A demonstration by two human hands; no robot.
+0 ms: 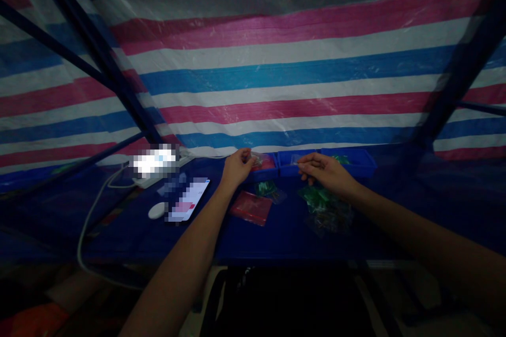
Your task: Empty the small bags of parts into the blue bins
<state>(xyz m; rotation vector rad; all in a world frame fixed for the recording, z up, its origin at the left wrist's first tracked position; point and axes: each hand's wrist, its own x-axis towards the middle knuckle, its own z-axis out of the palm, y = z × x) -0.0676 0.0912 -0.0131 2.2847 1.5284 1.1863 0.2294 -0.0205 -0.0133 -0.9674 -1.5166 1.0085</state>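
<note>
Blue plastic bins in a row along the back of the tabletop [256,246]: we count a left bin [272,172], a middle bin [288,170] and a right bin [366,169]. We read the row as there for easy reach, probably one kind of item per bin; red shows in the left one, green in the right one. Right hand [324,171]: thumb and fingertips close in a pinch on what looks like a small clear packet [294,159], over the middle bin. We take the light grip as suiting thin film. Left hand [238,164]: fingers curled at the left bin, beside a clear bag [259,160]; too dim, we cannot tell if it grips. Nearer us, a red packet [251,208] and a small green packet [265,188] lie between the forearms, a green-and-clear heap [322,205] below the right hand, likely kept close for handling. Phone [193,197] and round white object [158,210] sit off left, presumably out of the way. Writing: screen is pixelated, we read nothing; no brand or label legible on packets or bins.
</note>
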